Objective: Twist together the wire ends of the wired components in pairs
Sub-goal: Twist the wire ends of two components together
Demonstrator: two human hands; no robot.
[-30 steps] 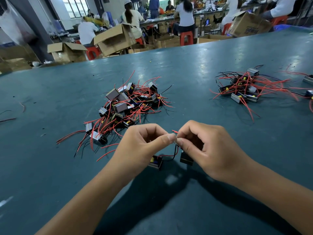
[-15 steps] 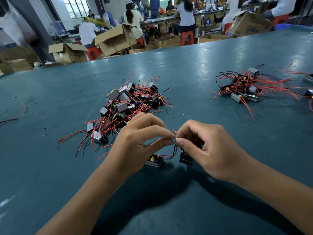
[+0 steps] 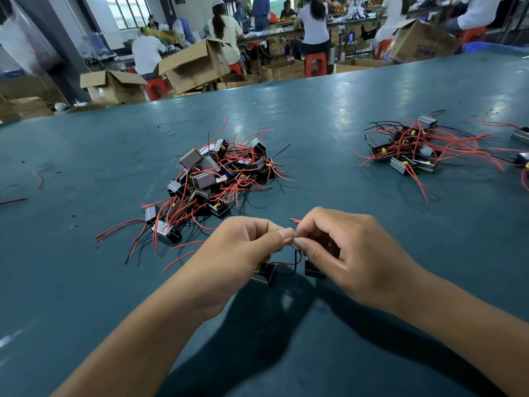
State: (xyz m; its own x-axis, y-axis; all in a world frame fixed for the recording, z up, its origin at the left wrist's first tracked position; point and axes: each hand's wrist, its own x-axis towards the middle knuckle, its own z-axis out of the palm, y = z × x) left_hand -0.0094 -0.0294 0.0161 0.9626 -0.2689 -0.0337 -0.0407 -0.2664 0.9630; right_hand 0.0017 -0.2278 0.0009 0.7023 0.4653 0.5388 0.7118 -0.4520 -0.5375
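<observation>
Pinching wire ends (image 3: 292, 239) at centre, left hand (image 3: 243, 247) and right hand (image 3: 343, 253) grip them over the worktop (image 3: 86, 282). Loose pile (image 3: 217, 179) at 11 o'clock looks undone; pile (image 3: 412, 150) at 1 o'clock perhaps finished.

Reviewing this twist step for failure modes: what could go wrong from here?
1. Both hands, left hand and right hand, pinch only the wire ends; a slip could undo the twist.
2. The two components dangle beneath and may tug the joint.
3. The loose pile lies close; stray red leads could snag.
</observation>
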